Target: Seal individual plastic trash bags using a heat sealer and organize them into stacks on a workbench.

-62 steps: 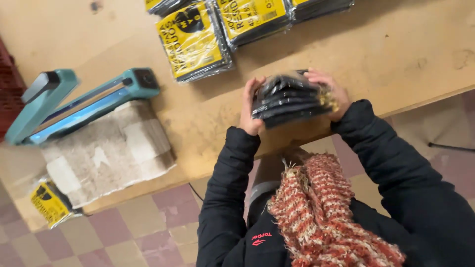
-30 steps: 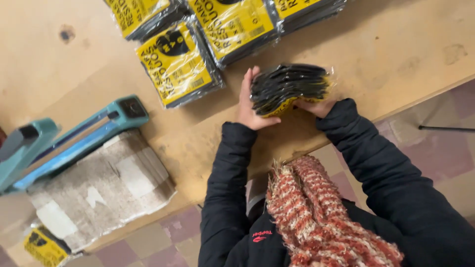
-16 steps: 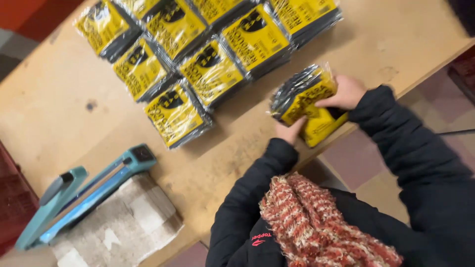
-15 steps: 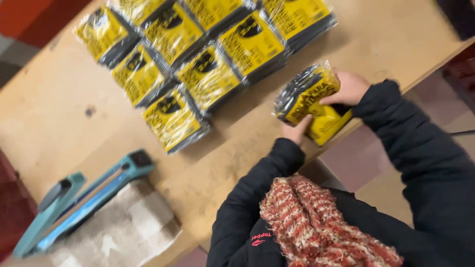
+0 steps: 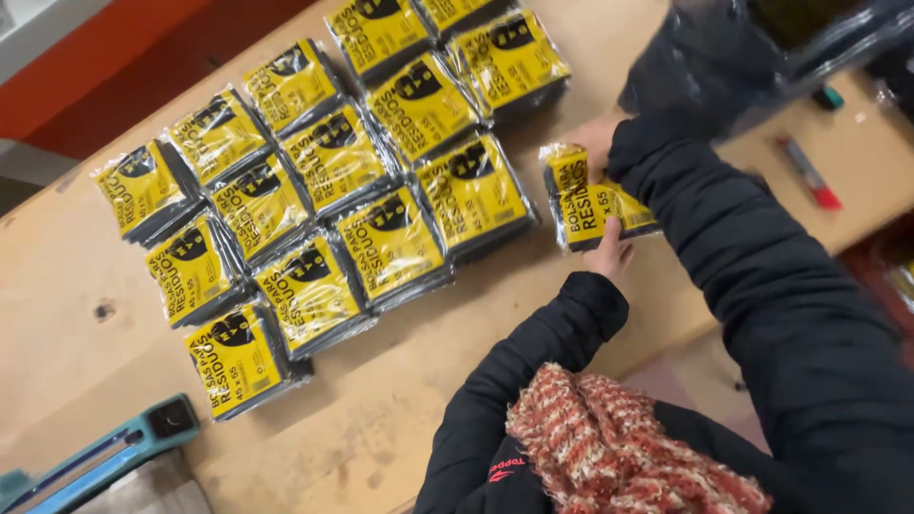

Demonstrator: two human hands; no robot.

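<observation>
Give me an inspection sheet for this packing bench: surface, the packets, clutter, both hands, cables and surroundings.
Surface: bare wooden table, scuffed, with a dark knot near its left end.
Job's things: one yellow-labelled packet lies flat at the right end of the rows of matching packets.
Clutter: red marker; teal heat sealer at the lower left; dark plastic bag at the upper right.
Grippers: left hand touches the packet's near edge; right hand is on its far edge.
Cables: nothing seen.
Surroundings: orange wall beyond the table; tiled floor, barely in view.
</observation>
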